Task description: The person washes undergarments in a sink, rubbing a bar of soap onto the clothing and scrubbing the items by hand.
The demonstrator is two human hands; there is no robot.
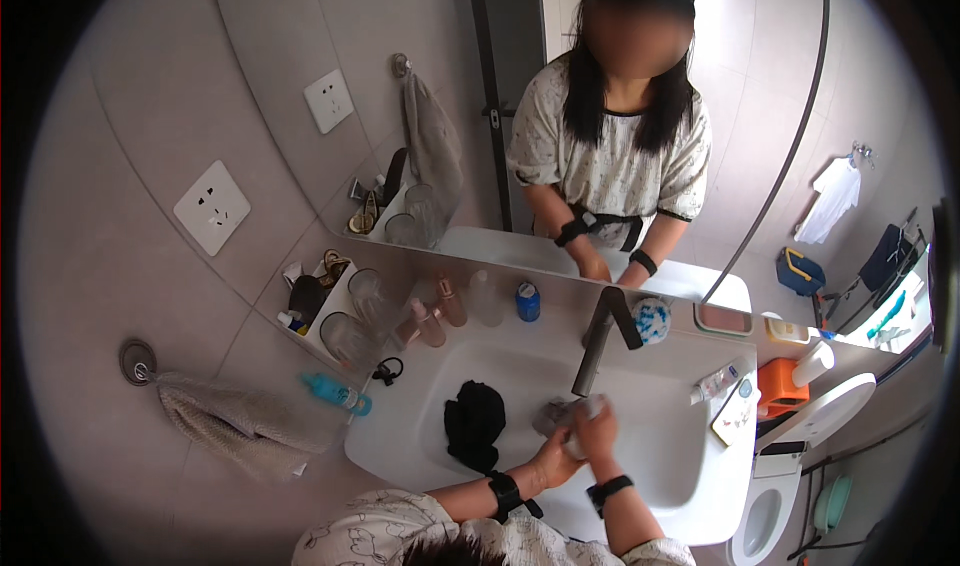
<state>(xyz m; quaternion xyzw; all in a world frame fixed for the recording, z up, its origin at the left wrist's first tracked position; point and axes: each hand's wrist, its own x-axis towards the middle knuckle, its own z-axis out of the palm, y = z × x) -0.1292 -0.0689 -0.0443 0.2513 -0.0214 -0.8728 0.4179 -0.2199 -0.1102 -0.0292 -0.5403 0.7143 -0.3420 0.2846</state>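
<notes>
Both hands low over the white washbasin [395, 456], right of its middle, just below the tip of the dark tap [600, 341]. Forearms enter from the lower edge and converge, the left at a shallow slant, the right much steeper.

Left hand [552, 460]: reaches rightward across the near part of the bowl, wrist low, fingers curled inward. Right hand [596, 430]: sits higher and further right, knuckles uppermost, fingers bent down toward the left hand. The two meet and press together.

Grey cloth [551, 417] bunched at the hands, its loose part showing on their left, near the tap's tip. Fingers of both hands narrow, gathered on this cloth; exact grip of each fingertip hidden. A pale patch lies between the palms; cannot tell whether cloth or foam.

Dark band on each wrist: left band [504, 493], right band [609, 492].

Black cloth [474, 426] lies crumpled in the bowl, left of the hands and apart from them. On the back rim, a blue can [527, 302] stands left of the tap; a blue-and-white puff [652, 321] sits to its right. Clear tube [714, 383] rests on the right rim.
</notes>
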